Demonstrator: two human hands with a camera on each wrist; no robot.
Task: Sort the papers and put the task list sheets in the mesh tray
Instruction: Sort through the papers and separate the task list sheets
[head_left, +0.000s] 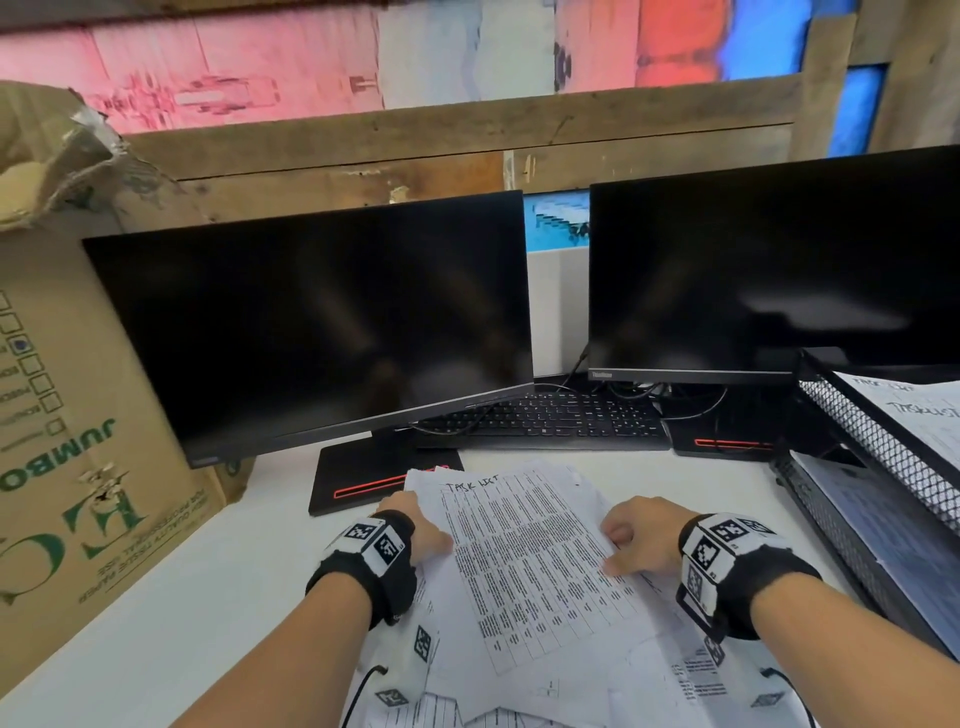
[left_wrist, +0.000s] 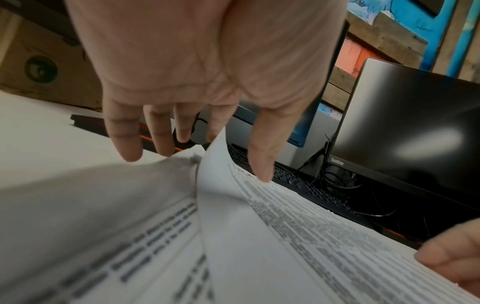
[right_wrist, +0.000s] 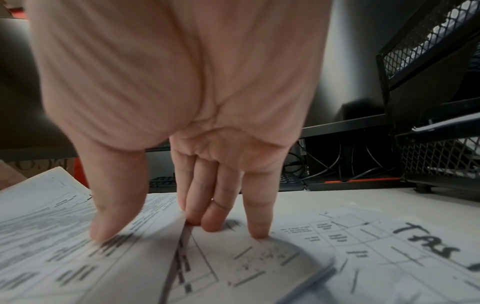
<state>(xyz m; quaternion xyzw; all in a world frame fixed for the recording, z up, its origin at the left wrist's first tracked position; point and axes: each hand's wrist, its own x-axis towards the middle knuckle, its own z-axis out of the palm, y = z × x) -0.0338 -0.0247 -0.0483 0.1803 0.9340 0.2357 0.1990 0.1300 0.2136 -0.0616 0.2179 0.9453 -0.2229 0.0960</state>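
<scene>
On my head view I see both hands down on a loose pile of papers spread over the white desk. The top sheet has "TASK LIST" handwritten at its head above a printed table, and it lies between my 2 hands. My left hand is at the sheet's left edge: the left wrist view shows that edge curled up between the thumb and the fingers, which are spread and nearly straight, with the thumb tip on the printed face; I cannot tell whether the fingers actually pinch the paper. My right hand is at the sheet's right edge, and from the right wrist view the thumb presses on top of the sheet while the fingers point down just past its edge, tips on the paper below; whether any finger is under the edge I cannot tell. The mesh tray stands at the right end of the desk, apart from the pile, and its upper tier already holds sheets headed "TASK LIST". Behind the pile are 2 dark monitors with a keyboard between them, and a cardboard box stands on the left.
</scene>
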